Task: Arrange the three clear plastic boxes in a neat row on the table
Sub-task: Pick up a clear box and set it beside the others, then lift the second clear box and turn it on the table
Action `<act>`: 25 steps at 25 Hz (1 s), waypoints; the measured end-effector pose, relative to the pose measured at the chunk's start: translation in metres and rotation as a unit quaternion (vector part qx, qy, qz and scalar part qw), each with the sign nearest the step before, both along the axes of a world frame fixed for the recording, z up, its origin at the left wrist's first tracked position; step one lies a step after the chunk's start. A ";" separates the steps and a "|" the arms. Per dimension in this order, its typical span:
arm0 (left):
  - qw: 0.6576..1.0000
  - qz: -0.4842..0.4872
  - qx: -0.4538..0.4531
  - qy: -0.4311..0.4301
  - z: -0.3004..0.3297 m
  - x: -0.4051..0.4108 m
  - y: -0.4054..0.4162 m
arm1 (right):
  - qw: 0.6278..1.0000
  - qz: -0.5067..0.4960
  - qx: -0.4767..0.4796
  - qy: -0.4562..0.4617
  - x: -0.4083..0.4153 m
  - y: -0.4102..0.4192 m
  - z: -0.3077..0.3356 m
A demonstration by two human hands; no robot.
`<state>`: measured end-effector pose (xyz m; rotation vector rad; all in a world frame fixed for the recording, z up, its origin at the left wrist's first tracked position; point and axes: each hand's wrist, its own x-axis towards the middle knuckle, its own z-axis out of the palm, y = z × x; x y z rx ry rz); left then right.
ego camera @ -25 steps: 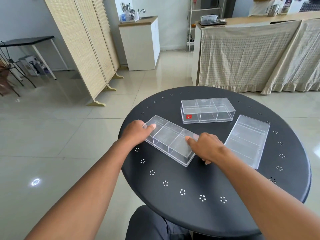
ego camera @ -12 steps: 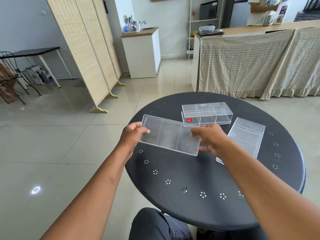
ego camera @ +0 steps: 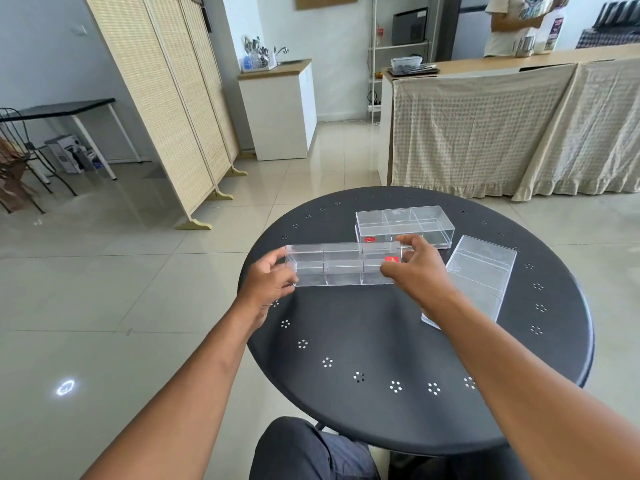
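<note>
1. A round black table [ego camera: 381, 403] with little flower-shaped holes stands in front of the person
2. The left hand [ego camera: 266, 284] grips the left end of a clear box [ego camera: 341, 265], with the thumb and fingers closed on it
3. The right hand [ego camera: 417, 268] grips the right end of the same box, thumb in front and fingers on top
4. This held box is up in the air above the table, level and lying sideways. It has small rooms inside and a red sticker [ego camera: 391, 259] near the right hand
5. A second clear box [ego camera: 403, 223] sits on the table just behind the held one. It also has a red sticker
6. A third clear box [ego camera: 478, 275] lies flat on the table to the right, turned at a slant, partly hidden by the right arm
7. The three boxes are not in a row yet
</note>
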<state>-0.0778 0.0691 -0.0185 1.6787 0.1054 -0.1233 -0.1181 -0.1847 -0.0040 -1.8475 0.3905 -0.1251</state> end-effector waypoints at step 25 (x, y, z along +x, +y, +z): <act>0.977 0.038 0.200 -0.063 0.043 0.079 -0.064 | 0.978 -0.106 -0.180 -0.026 0.076 -0.109 0.055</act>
